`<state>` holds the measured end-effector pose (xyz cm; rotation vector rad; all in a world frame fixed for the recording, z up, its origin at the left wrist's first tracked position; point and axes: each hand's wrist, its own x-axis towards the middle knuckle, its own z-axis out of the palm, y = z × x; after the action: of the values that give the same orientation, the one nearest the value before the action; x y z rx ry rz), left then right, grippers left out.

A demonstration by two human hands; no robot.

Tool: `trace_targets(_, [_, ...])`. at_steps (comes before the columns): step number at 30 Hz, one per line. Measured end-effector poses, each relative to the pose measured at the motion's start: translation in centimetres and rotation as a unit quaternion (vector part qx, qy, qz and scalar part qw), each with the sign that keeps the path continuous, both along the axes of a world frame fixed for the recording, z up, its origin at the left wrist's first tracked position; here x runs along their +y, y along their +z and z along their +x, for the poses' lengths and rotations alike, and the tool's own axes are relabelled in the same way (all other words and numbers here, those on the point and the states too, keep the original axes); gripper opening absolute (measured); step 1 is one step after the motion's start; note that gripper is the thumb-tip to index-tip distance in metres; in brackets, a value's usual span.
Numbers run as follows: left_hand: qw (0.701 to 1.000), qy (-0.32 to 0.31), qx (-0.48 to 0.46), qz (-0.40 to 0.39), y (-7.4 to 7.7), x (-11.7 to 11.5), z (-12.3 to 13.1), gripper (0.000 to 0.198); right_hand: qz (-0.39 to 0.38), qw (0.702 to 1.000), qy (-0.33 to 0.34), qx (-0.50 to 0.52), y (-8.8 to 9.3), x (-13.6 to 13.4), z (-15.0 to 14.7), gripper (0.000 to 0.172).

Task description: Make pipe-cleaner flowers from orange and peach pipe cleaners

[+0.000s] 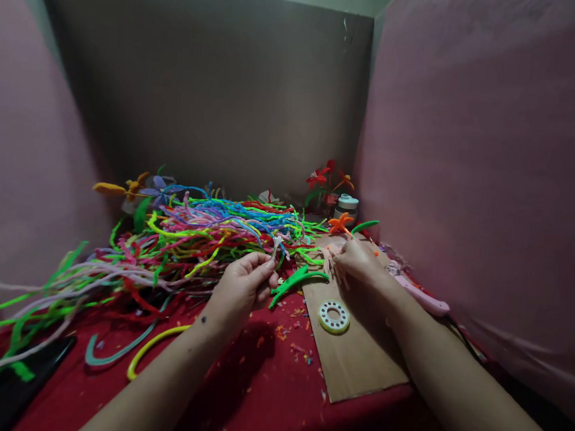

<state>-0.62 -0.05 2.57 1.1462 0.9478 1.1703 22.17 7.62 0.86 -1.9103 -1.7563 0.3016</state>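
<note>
Between the thumb and fingers of my left hand (247,282) is a small bundle of thin stamens (276,243), its whitish tips spread at the top. My right hand (359,261) reaches over the cardboard sheet (355,363), fingers closed at several pale pink pipe-cleaner pieces (333,253); its fingertips are partly hidden. Just beyond that hand lies an orange pipe-cleaner flower (340,224). Green pipe-cleaner leaves (295,284) rest between my two hands. A round tape roll with a holed core (334,317) sits on the cardboard.
A large heap of colourful pipe cleaners (227,227) covers the left and back of the red cloth (249,385). Finished red flowers (323,176) and a lidded jar (346,205) stand behind. A pink-handled tool (420,296) lies right, a dark flat object (30,381) left.
</note>
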Motion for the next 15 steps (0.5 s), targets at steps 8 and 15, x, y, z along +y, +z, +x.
trace_targets(8, [1.0,0.0,-0.012,-0.003,0.1,-0.4,0.4,0.028,0.06,0.973,0.078,0.209,2.0,-2.5,-0.2,0.017])
trace_targets(15, [1.0,-0.016,-0.01,-0.008,0.0,-0.8,0.6,0.026,0.054,0.866,0.194,0.458,2.2,-4.1,-1.7,0.009])
